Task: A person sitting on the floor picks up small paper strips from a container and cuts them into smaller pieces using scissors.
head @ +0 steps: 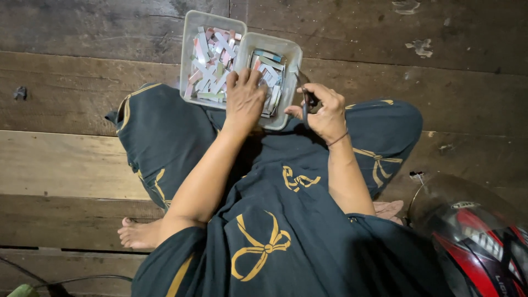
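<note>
I sit cross-legged on a wooden floor in dark clothes with gold bow prints. Two clear plastic tubs stand side by side at my knees. The left tub (190,33) holds several pastel paper strips (212,60). My left hand (243,99) reaches palm-down into the right tub (291,55), fingers spread over the paper strips (272,63) inside it. My right hand (324,113) hovers just right of that tub, fingers closed around dark scissors (306,104) whose blades point down.
A red, black and white motorcycle helmet (473,236) lies at the lower right beside my knee. My bare foot (140,234) rests on the planks at left. A thin cable (82,279) and a green object (22,290) sit at the bottom-left corner.
</note>
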